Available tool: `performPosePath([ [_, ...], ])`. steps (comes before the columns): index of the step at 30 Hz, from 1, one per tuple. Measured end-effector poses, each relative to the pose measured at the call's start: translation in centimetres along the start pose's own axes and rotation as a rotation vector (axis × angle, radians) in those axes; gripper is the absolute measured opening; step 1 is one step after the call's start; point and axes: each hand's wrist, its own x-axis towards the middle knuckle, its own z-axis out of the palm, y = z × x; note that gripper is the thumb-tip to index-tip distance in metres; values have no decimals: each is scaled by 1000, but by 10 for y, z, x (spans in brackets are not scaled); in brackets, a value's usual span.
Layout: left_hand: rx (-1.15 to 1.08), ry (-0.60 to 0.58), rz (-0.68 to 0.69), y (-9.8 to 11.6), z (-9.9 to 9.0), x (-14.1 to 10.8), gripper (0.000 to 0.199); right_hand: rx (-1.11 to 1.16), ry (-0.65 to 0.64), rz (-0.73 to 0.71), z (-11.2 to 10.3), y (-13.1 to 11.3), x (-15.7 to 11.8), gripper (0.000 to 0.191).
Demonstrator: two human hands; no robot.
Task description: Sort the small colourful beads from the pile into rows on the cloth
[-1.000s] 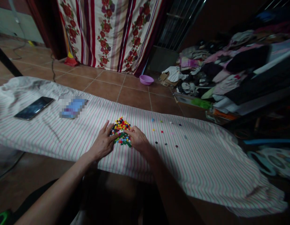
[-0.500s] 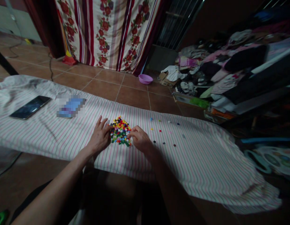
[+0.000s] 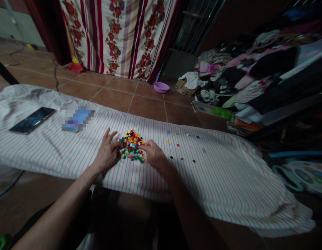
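A pile of small multicoloured pieces (image 3: 131, 146) lies on the striped cloth (image 3: 218, 173) between my two hands. My left hand (image 3: 108, 149) rests at the pile's left edge, fingers apart, with fingertips touching the pieces and nothing visibly held. At the right side, my right hand (image 3: 153, 152) has its index finger stretched into the pile; its other fingers are curled, and whether a piece is between them is too small to tell. Single pieces stand spaced out to the right, among them a red piece (image 3: 177, 145), a blue one (image 3: 168, 132) and a dark one (image 3: 194, 161).
A dark phone (image 3: 33, 120) and a second phone with a blurred screen (image 3: 78, 119) lie on the cloth at the left. Beyond the cloth, a purple basin (image 3: 161, 87) sits on the tiled floor. Heaped clothes (image 3: 244, 69) fill the right background.
My left hand has shifted slightly left, its fingers more spread. My right index finger has moved a little left and further into the pile, whose left side is now more exposed.
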Motion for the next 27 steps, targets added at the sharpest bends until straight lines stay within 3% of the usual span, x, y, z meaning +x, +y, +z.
performPosePath([
  [10,35,-31,124,6,6,-3,40,24,105,-165,9,-16,6,39],
  [17,30,7,75,-3,10,-2,49,14,142,-131,16,-21,11,41],
  [21,-14,22,37,-5,5,-1,43,49,131,-162,19,-22,12,39],
  [27,10,-59,115,3,4,-3,38,22,96,-152,23,-25,12,36],
])
